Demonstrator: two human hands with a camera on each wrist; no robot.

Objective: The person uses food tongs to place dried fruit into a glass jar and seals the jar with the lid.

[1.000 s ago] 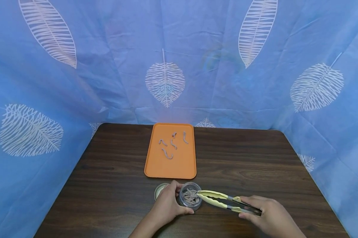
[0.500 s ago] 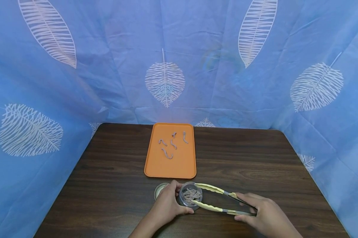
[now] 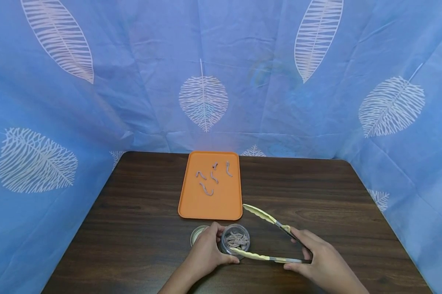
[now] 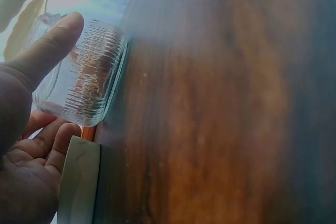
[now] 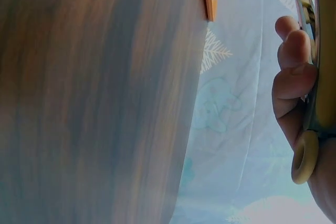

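l hand (image 3: 206, 253) grips clear jar (image 3: 234, 228) of grey strips (image 3: 237, 241), btm ctr, r hand (image 3: 323, 259) holds spread yellow tongs (image 3: 265, 217), btm rt, one tip over jar, orange tray (image 3: 209, 208) w/ more strips (image 3: 227, 168) just below mid-frame.

Dark wood-grain table (image 3: 316, 196) with an orange tray (image 3: 209, 208), glass jar (image 4: 97, 72) and round lid (image 3: 197, 234) on top.

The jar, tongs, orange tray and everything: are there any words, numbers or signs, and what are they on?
None: no word, label, number or sign can be read on the jar, tongs or orange tray.
The blue cloth shows leaf pictures, not writing.
The lid is partly hidden by the left hand, so I can't tell there.
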